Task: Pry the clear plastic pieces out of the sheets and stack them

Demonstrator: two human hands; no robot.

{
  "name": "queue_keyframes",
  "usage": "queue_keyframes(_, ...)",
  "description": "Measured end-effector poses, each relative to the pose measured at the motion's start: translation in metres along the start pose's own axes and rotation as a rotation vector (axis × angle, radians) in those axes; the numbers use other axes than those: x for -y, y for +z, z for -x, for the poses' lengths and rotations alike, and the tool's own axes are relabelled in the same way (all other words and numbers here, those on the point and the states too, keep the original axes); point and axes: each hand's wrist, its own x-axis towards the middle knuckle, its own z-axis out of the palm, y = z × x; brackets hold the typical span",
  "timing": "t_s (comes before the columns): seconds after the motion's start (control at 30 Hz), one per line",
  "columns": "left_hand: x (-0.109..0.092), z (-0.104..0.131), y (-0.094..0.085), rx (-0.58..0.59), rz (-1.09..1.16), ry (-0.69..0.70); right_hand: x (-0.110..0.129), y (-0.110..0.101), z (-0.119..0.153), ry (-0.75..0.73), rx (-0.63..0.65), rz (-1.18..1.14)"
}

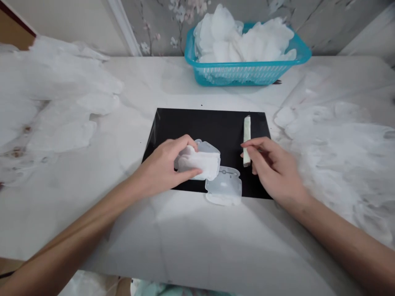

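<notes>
Head view: the left hand (165, 164) curls around a white layered bundle (206, 162); the right hand's (276, 170) thumb and forefinger nearly meet over a slim pale-green bar (247, 128), hold unclear.

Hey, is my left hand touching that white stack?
Touching. The head view shows your left hand gripping the white stack, its thumb lying across the near side.

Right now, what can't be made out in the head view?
All head view:
White stack: partly hidden by the left hand.
Pale green stick: partly covered by the right hand; can't tell whether it's pinched.
Blue basket: front wall obscures lower contents.
Left white pile: cut off by the left edge.
Right white pile: blurred, pieces indistinct; cut by right edge.
</notes>
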Motion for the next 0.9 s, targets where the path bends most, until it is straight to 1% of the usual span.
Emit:
queue_keyframes(0.1,-0.013,0.006,-0.006,0.073,0.283,-0.106,0.0,-0.001,-0.001,-0.004,0.005,-0.014)
queue_keyframes(0.13,-0.017,0.007,-0.007,0.124,0.356,-0.129,0.0,-0.001,-0.001,-0.007,0.008,-0.021)
queue_keyframes(0.17,-0.02,0.007,-0.007,0.207,0.399,-0.144,0.0,-0.001,-0.001,-0.011,0.011,-0.026)
queue_keyframes(0.23,-0.025,0.007,-0.002,0.39,0.364,-0.136,0.0,-0.001,-0.001,-0.022,0.013,-0.027)
queue_keyframes(0.27,-0.026,0.007,0.002,0.439,0.284,-0.109,0.0,-0.001,-0.001,-0.025,0.011,-0.024)
queue_keyframes(0.3,-0.026,0.007,0.007,0.455,0.174,-0.076,0.0,-0.001,-0.001,-0.025,0.007,-0.019)
queue_keyframes(0.4,-0.025,0.006,0.022,0.384,-0.142,0.006,0.0,0.0,-0.001,-0.024,0.001,-0.019)
queue_keyframes(0.43,-0.024,0.006,0.026,0.365,-0.195,0.018,0.0,0.0,-0.001,-0.025,0.001,-0.02)
queue_keyframes(0.5,-0.024,0.006,0.028,0.32,-0.219,0.037,0.0,0.0,-0.001,-0.028,-0.001,-0.013)
queue_keyframes(0.57,-0.026,0.007,0.026,0.273,-0.176,0.094,-0.001,0.0,-0.001,-0.03,0.002,-0.006)
queue_keyframes(0.6,-0.027,0.007,0.024,0.276,-0.134,0.132,-0.001,-0.001,-0.001,-0.026,0.005,-0.005)
queue_keyframes(0.63,-0.028,0.008,0.021,0.301,-0.083,0.171,-0.002,-0.001,-0.001,-0.02,0.01,-0.003)
queue_keyframes(0.7,-0.029,0.007,0.014,0.391,0.028,0.219,-0.002,-0.001,-0.001,-0.012,0.026,0.001)
queue_keyframes(0.77,-0.026,0.004,0.008,0.463,0.134,0.19,-0.002,-0.001,-0.001,-0.009,0.034,0.001)
queue_keyframes(0.8,-0.023,0.0,0.005,0.446,0.184,0.148,-0.002,-0.001,-0.001,-0.008,0.034,0.001)
queue_keyframes(0.83,-0.019,-0.004,0.003,0.393,0.226,0.096,-0.002,-0.001,-0.001,-0.005,0.029,0.002)
queue_keyframes(0.87,-0.013,-0.01,0.001,0.322,0.248,0.039,-0.002,-0.001,-0.001,0.002,0.026,0.005)
queue_keyframes(0.9,-0.007,-0.017,-0.001,0.217,0.245,-0.004,-0.002,0.0,0.0,0.009,0.023,0.009)
